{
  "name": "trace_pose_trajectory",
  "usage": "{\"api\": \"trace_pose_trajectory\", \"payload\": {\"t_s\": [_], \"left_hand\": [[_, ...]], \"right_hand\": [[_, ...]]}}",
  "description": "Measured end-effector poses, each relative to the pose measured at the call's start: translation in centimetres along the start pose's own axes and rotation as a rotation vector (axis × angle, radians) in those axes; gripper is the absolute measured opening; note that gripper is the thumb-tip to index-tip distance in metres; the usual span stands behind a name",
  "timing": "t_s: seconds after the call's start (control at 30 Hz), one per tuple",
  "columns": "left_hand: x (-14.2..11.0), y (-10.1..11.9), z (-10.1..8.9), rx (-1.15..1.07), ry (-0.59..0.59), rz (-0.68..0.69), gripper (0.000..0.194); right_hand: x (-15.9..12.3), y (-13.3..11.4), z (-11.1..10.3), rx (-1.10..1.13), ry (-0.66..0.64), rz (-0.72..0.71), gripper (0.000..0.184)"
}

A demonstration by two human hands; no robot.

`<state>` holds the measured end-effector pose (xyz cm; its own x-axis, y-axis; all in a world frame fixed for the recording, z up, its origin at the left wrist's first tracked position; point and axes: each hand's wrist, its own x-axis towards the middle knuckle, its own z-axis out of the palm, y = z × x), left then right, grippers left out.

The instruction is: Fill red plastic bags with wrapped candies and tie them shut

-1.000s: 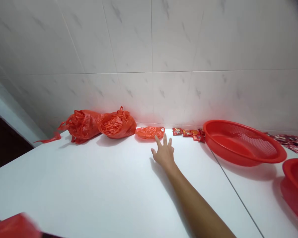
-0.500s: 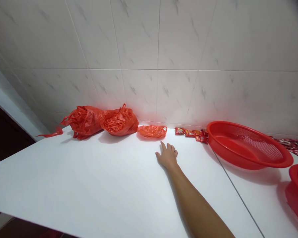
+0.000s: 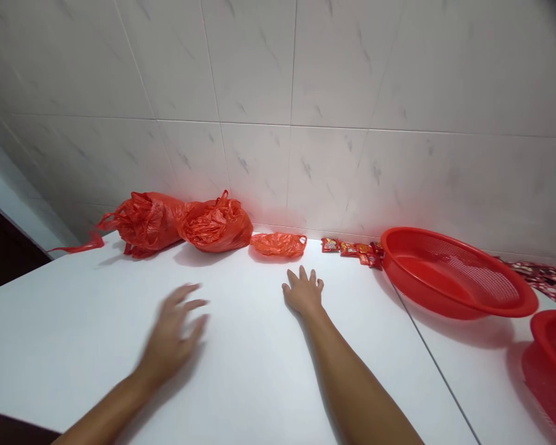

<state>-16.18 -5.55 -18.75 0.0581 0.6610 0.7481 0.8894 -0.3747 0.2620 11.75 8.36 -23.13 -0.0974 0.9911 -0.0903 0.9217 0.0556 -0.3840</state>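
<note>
My right hand (image 3: 304, 292) is at the white table (image 3: 241, 371) with its fingers spread and nothing in it. Just beyond its fingertips lies a flat, crumpled red plastic bag (image 3: 278, 245), not touched. My left hand (image 3: 169, 337), blurred by motion, hangs over the table to the left, fingers apart and holding nothing. Beyond it, by the wall, sit two fuller red plastic bags, one with bunched plastic in its mouth (image 3: 215, 225) and another farther left (image 3: 148, 224). Several small red packets (image 3: 349, 248) lie in a row right of the flat bag.
A large red plastic basket (image 3: 458, 272) stands at the right, near the tiled wall (image 3: 254, 161). A second red basket (image 3: 553, 364) is cut off by the right edge. Patterned red material (image 3: 547, 278) lies behind them. A seam crosses the tabletop. The table's edge runs along the left.
My left hand has come into view from the lower left. My right hand's fingers have spread a little more. The view has shifted slightly.
</note>
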Motion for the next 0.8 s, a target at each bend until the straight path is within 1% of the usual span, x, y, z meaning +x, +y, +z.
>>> {"api": "trace_pose_trajectory", "payload": {"t_s": [0.03, 0.07, 0.1, 0.13, 0.17, 0.2, 0.23, 0.27, 0.3, 0.33, 0.37, 0.43, 0.5, 0.57, 0.6, 0.67, 0.73, 0.8], "left_hand": [[0.8, 0.5, 2.5, -0.011, -0.108, 0.096, 0.027], [1.9, 1.1, 5.4, 0.006, -0.239, 0.143, 0.038], [3.4, 1.8, 8.6, 0.008, -0.285, 0.168, 0.047], [5.1, 2.6, 11.8, 0.016, -0.303, 0.162, 0.055], [6.9, 3.2, 14.8, 0.061, -0.339, 0.103, 0.06], [8.6, 3.7, 17.5, 0.113, -0.378, -0.006, 0.065], [10.1, 4.0, 19.8, 0.154, -0.406, -0.14, 0.069], [11.4, 4.1, 21.6, 0.168, -0.421, -0.218, 0.072], [12.2, 3.9, 23.0, 0.178, -0.437, -0.284, 0.074], [12.8, 3.6, 24.0, 0.18, -0.447, -0.328, 0.074], [13.0, 3.3, 24.6, 0.178, -0.451, -0.345, 0.073], [12.7, 2.7, 24.8, 0.168, -0.449, -0.337, 0.061], [12.0, 2.6, 24.3, 0.14, -0.441, -0.273, 0.044], [11.2, 3.0, 23.4, 0.093, -0.445, -0.183, 0.032], [10.7, 3.4, 23.0, 0.066, -0.451, -0.138, 0.028], [9.8, 4.2, 22.2, 0.014, -0.462, -0.056, 0.024], [8.6, 5.0, 21.4, -0.025, -0.467, 0.0, 0.022], [7.4, 5.7, 20.6, -0.028, -0.455, 0.005, 0.023]], "right_hand": [[-0.1, 0.0, -0.1, 0.004, 0.002, -0.004, 0.062], [-0.1, 0.0, -0.1, 0.006, 0.003, -0.009, 0.063], [-0.2, 0.1, -0.2, 0.006, 0.005, -0.014, 0.063], [-0.2, 0.2, -0.3, 0.007, 0.008, -0.019, 0.063], [-0.2, 0.3, -0.4, 0.011, 0.013, -0.026, 0.063], [-0.2, 0.4, -0.4, 0.018, 0.018, -0.034, 0.063], [-0.1, 0.6, -0.5, 0.026, 0.023, -0.043, 0.062], [0.0, 0.7, -0.4, 0.037, 0.028, -0.053, 0.062], [0.1, 0.9, -0.4, 0.047, 0.032, -0.062, 0.062], [0.2, 1.0, -0.3, 0.055, 0.035, -0.069, 0.062], [0.3, 1.0, -0.3, 0.061, 0.039, -0.072, 0.061], [0.6, 1.0, -0.3, 0.084, 0.076, -0.055, 0.063], [0.9, 0.8, -0.4, 0.152, 0.167, 0.014, 0.07], [1.1, 0.7, -0.6, 0.258, 0.289, 0.101, 0.078], [1.2, 0.7, -0.7, 0.306, 0.347, 0.128, 0.08], [1.2, 0.8, -0.8, 0.363, 0.425, 0.124, 0.082], [1.1, 1.1, -0.8, 0.406, 0.445, 0.103, 0.081], [0.8, 1.4, -0.8, 0.474, 0.436, 0.112, 0.071]]}}
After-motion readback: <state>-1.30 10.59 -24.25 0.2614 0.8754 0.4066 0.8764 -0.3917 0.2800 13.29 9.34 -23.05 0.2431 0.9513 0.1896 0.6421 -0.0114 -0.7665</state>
